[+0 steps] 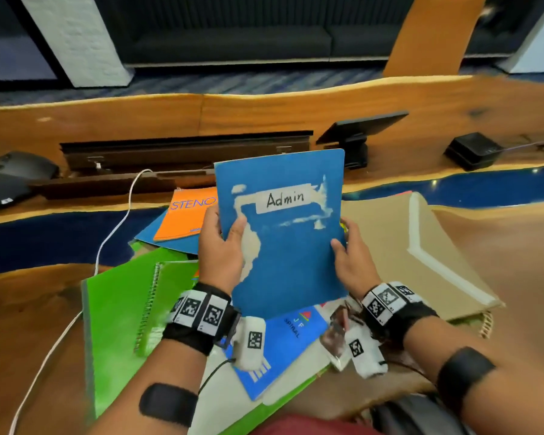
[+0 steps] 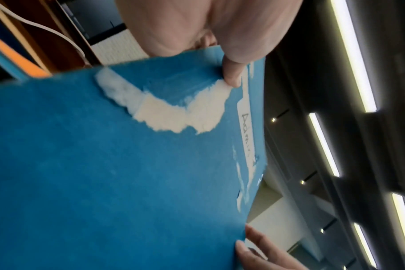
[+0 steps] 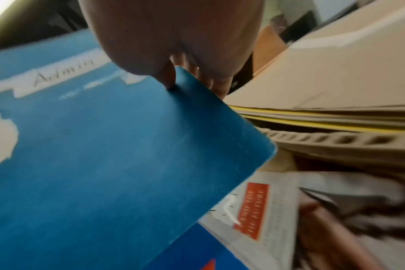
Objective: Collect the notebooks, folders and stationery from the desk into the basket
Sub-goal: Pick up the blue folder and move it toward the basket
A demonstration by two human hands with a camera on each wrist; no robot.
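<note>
Both hands grip the blue Admin folder (image 1: 283, 230), left hand (image 1: 222, 249) and right hand (image 1: 352, 262) pinching opposite side edges. It's upright, long axis vertical, above the pile near the bench's front edge; can't spot a basket.

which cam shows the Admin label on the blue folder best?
Head view: the label faces the camera, sharp and fully readable on the blue folder, which the left hand and right hand hold upright. Left wrist shows it edge-on, sideways and hard to read. Right wrist shows it blurred and faint.
</note>
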